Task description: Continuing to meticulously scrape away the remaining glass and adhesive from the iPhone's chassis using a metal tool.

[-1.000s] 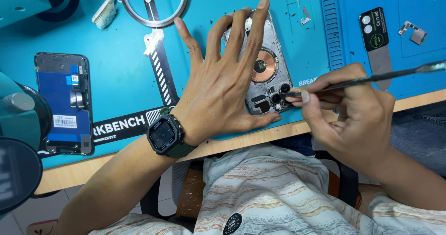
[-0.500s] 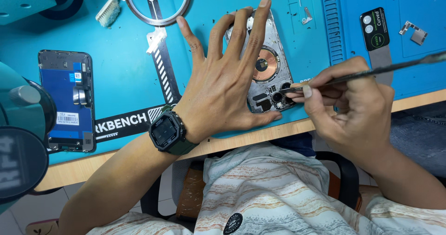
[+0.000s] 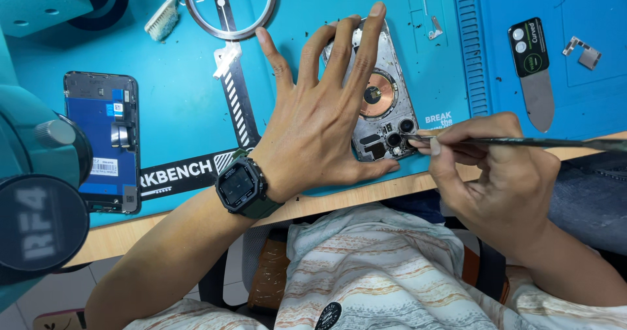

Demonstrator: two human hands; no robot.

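Little had changed since the earlier frame: the left hand point(image 3: 323, 124) remained flat, fingers apart, on the opened phone housing point(image 3: 382, 95). The right hand point(image 3: 493, 176) grip stayed clamped on the tweezers point(image 3: 522, 142), tip at the housing's camera end.

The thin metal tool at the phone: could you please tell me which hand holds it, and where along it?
The right hand pinches the thin metal tool near its working tip; the long handle trails right. The left hand only presses flat on the opened phone housing.

Bright, even light — edges blurred.
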